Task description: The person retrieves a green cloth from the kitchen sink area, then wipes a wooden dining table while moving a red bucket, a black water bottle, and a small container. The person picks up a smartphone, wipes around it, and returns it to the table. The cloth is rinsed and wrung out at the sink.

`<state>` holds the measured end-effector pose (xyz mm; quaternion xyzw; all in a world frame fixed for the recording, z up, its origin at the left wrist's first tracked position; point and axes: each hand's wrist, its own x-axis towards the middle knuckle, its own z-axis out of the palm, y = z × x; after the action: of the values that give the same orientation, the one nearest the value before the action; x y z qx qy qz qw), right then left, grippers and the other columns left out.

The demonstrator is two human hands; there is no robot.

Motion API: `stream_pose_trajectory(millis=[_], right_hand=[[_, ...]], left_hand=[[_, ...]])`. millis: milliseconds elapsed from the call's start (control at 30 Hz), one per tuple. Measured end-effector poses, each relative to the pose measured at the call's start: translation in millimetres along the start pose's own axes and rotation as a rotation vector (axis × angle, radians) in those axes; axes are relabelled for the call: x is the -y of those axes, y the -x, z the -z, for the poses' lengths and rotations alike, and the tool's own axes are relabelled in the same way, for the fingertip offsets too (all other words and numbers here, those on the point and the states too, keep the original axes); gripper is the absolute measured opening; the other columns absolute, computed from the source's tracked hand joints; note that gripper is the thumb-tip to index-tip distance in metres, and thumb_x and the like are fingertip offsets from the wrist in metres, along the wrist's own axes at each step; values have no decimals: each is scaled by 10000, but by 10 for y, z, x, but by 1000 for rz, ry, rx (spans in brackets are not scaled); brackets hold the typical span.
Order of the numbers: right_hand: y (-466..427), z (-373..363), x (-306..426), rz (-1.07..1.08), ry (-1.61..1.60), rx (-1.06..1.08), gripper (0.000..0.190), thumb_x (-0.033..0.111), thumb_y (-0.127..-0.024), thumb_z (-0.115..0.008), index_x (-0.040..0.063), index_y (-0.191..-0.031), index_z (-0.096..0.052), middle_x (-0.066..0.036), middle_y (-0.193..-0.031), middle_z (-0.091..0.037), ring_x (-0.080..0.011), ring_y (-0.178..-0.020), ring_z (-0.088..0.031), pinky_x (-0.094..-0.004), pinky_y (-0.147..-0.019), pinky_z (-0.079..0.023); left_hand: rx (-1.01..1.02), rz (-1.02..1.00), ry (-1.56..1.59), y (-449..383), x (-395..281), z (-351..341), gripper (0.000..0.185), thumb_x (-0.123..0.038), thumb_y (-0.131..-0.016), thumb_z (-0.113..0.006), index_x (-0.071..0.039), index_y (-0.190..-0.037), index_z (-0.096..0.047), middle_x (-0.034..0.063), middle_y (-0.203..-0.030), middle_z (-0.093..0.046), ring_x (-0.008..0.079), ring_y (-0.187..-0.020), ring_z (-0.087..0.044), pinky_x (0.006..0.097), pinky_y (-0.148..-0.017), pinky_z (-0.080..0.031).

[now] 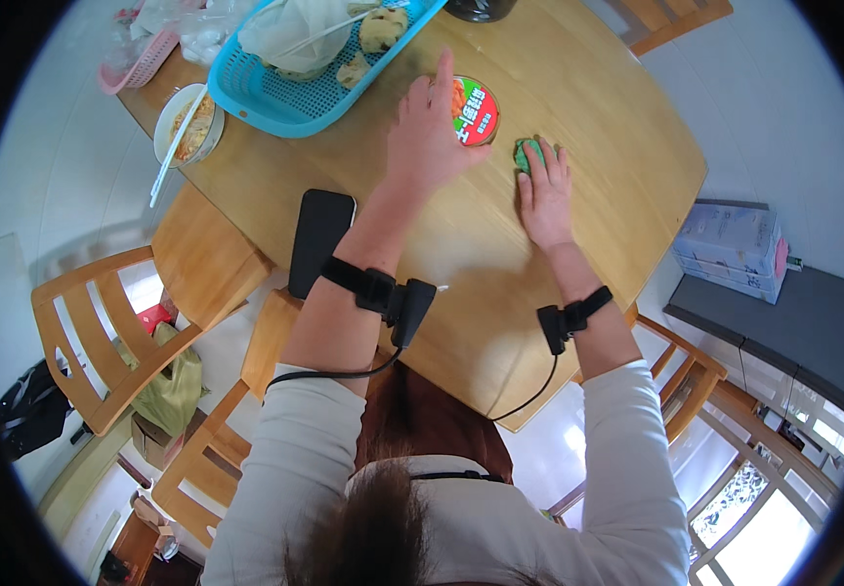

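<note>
My left hand is at the near left side of a round container with a red and green printed lid. Its thumb lies along the container's near edge and its index finger points away past the lid's left side. Whether it grips the container cannot be told. To the right, my right hand lies palm down on the wooden table, its fingers over a crumpled green cloth or scouring pad. Each wrist wears a black strap with a cabled sensor.
A blue plastic basket holds bread pieces and a white bag. Beside it, chopsticks rest across a bowl of food. A black smartphone lies left of my forearm. Wooden chairs stand around; a dark glass vessel is at the far edge.
</note>
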<state>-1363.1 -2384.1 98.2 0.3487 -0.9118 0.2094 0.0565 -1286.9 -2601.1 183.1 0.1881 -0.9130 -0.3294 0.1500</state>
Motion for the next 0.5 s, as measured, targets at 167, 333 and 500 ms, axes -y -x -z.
stream_pose_trajectory(millis=[167,333,500], right_hand=[[-561,-111,-196,-106,58,-20,401,267,-975,-454,202,-1371,-464,-82,-1452,-392,-403,-1374,-274,-556,-1108,-238],[-1353,-687,237,-6,75,-105,431,329,-958,-469,166,-1357,-483,-115,-1410,-444,-402,-1333,-333,-519,-1096,-272],[-1158,-888,1122,499,-24,72,428,337,-915,-516,156,-1301,-547,-106,-1351,-501,-385,-1336,-342,-522,-1089,-288]], left_hand=[[-145,70,202,415,167,326,1148,-188,-590,-865,-71,-1494,-167,184,-1375,-379,297,-1216,-465,406,-1014,-422],[-270,176,300,1060,322,902,1187,-160,-577,-863,-20,-1497,-126,186,-1336,-400,320,-1226,-448,411,-1016,-407],[-364,157,290,1190,479,1123,1189,-154,-572,-869,5,-1488,-128,189,-1384,-357,301,-1252,-437,396,-1030,-396]])
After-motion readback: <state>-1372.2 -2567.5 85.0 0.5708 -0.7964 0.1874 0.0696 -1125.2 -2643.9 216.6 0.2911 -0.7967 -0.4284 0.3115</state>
